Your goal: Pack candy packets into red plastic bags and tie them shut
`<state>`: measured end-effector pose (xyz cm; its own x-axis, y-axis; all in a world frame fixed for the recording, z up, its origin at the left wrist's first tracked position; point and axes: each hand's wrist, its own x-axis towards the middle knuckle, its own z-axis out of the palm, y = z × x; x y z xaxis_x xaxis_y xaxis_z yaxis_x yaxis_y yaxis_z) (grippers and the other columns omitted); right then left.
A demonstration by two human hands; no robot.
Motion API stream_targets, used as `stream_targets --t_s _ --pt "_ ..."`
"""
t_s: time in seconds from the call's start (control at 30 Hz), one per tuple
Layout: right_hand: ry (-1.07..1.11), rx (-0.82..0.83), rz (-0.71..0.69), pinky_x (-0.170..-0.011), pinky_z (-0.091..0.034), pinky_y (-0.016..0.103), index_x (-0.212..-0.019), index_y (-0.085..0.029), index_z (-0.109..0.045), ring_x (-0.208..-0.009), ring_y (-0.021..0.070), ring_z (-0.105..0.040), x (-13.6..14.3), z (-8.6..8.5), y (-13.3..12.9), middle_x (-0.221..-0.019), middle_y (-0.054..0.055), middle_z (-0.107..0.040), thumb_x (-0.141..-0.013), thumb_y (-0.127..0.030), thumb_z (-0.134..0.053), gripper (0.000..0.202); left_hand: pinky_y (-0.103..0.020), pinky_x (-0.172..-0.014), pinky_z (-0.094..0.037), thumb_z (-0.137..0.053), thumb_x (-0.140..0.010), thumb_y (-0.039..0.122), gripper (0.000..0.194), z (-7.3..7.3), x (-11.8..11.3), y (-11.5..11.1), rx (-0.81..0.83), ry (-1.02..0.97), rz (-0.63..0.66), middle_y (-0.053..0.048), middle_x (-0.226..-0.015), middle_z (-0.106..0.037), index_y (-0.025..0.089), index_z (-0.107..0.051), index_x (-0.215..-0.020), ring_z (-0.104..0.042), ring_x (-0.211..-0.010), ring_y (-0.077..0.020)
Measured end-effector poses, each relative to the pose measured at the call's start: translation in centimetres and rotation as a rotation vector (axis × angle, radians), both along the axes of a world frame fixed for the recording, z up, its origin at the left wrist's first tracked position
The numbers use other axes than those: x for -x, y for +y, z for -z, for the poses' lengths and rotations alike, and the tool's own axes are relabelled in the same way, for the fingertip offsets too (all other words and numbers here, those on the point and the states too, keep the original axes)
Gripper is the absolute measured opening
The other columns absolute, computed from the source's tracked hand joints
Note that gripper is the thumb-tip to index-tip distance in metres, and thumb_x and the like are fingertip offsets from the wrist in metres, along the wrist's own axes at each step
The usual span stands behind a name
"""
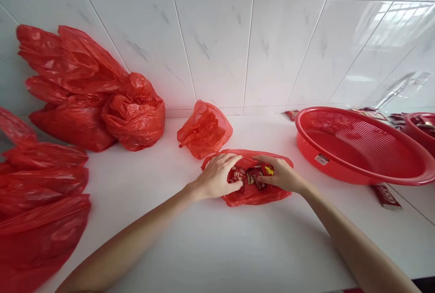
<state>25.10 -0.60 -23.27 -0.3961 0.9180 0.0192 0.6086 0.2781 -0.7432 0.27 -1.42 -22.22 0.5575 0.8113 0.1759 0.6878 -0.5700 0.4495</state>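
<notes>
A red plastic bag [256, 198] lies spread open on the white counter, with several small wrapped snacks on it. My left hand [217, 177] curls around a red snack packet [237, 174] with white characters, its thumb along the lower edge. From the other side, my right hand [280, 174] closes thumb and fingers about a red snack packet with a yellow mark [269, 170]. Between the hands sits a small dark-red wrapped snack [259, 180], near my right thumb. Parts of the packets are hidden by my fingers.
A crumpled red bag [205, 130] stands just behind. Filled red bags [136, 114] crowd the left side. To the right are a large red basket [340, 166], a snack packet [386, 196] by its base and a second basket [419, 132]. A tiled wall [214, 48] backs the counter.
</notes>
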Motion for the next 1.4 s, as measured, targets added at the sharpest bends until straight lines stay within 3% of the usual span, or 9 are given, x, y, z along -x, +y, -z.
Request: stream_targets --t_s 0.17,0.4,0.63,0.83,1.07,1.2,1.4 --pt "0.076 -0.041 0.045 -0.099 -0.053 0.046 -0.124 -0.025 -0.066 -0.116 0.0313 -0.067 -0.2 1.0 -0.1 -0.126 0.007 -0.073 -0.076 -0.033 -0.072 0.048 -0.053 -0.112 -0.035 -0.059 -0.089 0.024 0.031 0.9 -2.4 -0.1 -0.137 -0.080 -0.016 -0.007 -0.125 -0.070 0.022 -0.068 -0.119 -0.060 -0.119 -0.0286" --pt "0.165 -0.090 0.181 -0.092 -0.055 0.044 -0.106 -0.023 -0.070 -0.102 0.0293 -0.071 -0.5 1.8 0.4 -0.105 0.006 -0.078 -0.076 -0.038 -0.072 0.034 -0.064 -0.115 -0.023 -0.057 -0.089 0.014 0.045 3.2 -3.7 0.3 -0.046 -0.099 0.030 -0.009 -0.124 -0.071 0.024 -0.059 -0.133 -0.061 -0.119 -0.0293" --pt "0.145 -0.116 0.261 -0.085 -0.056 0.041 -0.100 -0.023 -0.069 -0.093 0.0277 -0.072 0.2 1.1 -0.2 -0.098 0.006 -0.078 -0.080 -0.045 -0.067 0.030 -0.059 -0.119 -0.018 -0.054 -0.095 0.017 0.019 4.2 -3.4 0.7 -0.054 -0.261 -0.001 -0.002 -0.101 -0.078 0.024 -0.072 -0.099 -0.067 -0.106 -0.0231" --pt "0.158 -0.119 0.291 -0.082 -0.055 0.039 -0.101 -0.023 -0.066 -0.093 0.0267 -0.070 0.8 1.0 -0.6 -0.097 0.006 -0.076 -0.086 -0.049 -0.059 0.031 -0.061 -0.116 -0.022 -0.060 -0.095 0.024 0.019 4.4 -3.5 0.6 -0.067 -0.234 -0.004 -0.003 -0.097 -0.076 0.025 -0.074 -0.108 -0.066 -0.100 -0.0236" --pt "0.197 -0.099 0.314 -0.073 -0.052 0.037 -0.101 -0.023 -0.062 -0.077 0.0240 -0.067 1.1 1.5 -0.7 -0.083 0.004 -0.072 -0.090 -0.050 -0.052 0.031 -0.048 -0.108 -0.034 -0.051 -0.101 0.028 0.021 4.5 -3.1 1.2 -0.169 -0.399 -0.198 -0.002 -0.097 -0.077 0.024 -0.072 -0.098 -0.068 -0.097 -0.0220" --pt "0.311 -0.062 0.300 -0.066 -0.050 0.034 -0.098 -0.024 -0.059 -0.061 0.0196 -0.062 1.6 1.1 -1.1 -0.069 -0.001 -0.066 -0.094 -0.052 -0.049 0.030 -0.040 -0.096 -0.042 -0.048 -0.100 0.029 0.023 4.3 -2.9 1.3 -0.210 -0.496 -0.235 -0.002 -0.090 -0.077 0.022 -0.068 -0.090 -0.068 -0.089 -0.0209" --pt "0.484 -0.103 0.304 -0.079 -0.052 0.032 -0.089 -0.024 -0.058 -0.087 0.0208 -0.065 2.0 0.8 -1.2 -0.091 0.004 -0.071 -0.097 -0.056 -0.046 0.035 -0.035 -0.092 -0.046 -0.048 -0.100 0.030 0.022 4.0 -3.0 1.0 -0.230 -0.604 -0.235 -0.003 -0.096 -0.078 0.023 -0.068 -0.096 -0.070 -0.094 -0.0203"
